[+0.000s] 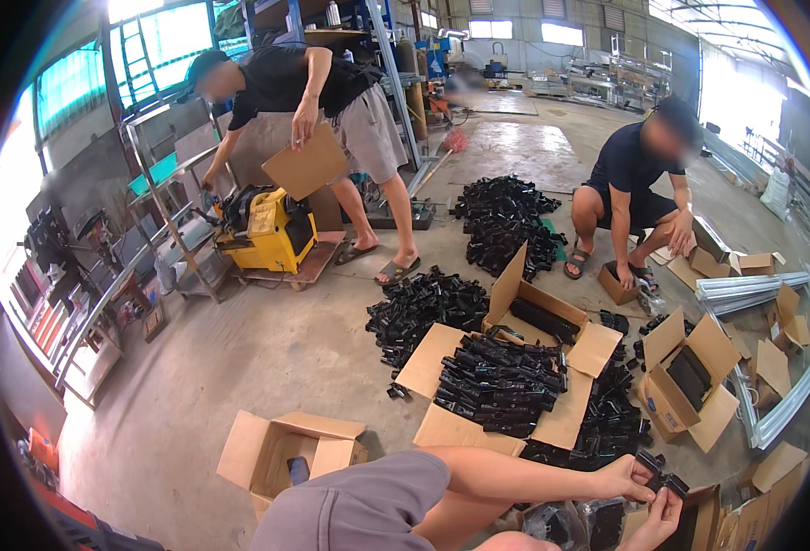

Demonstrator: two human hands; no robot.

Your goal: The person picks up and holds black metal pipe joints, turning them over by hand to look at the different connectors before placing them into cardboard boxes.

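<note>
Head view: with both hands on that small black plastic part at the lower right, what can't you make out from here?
- Small black plastic part: its exact shape is too small, and partly covered by the left hand and right hand.
- Right forearm: cut off by the lower edge.
- Clear plastic bags: contents blurred, partly cut off below.
- Open brown cardboard box: its inside is in shadow.
- Yellow machine: details too small.

Yellow machine (267, 230), open cardboard box (287, 450), 2 co-workers
</note>
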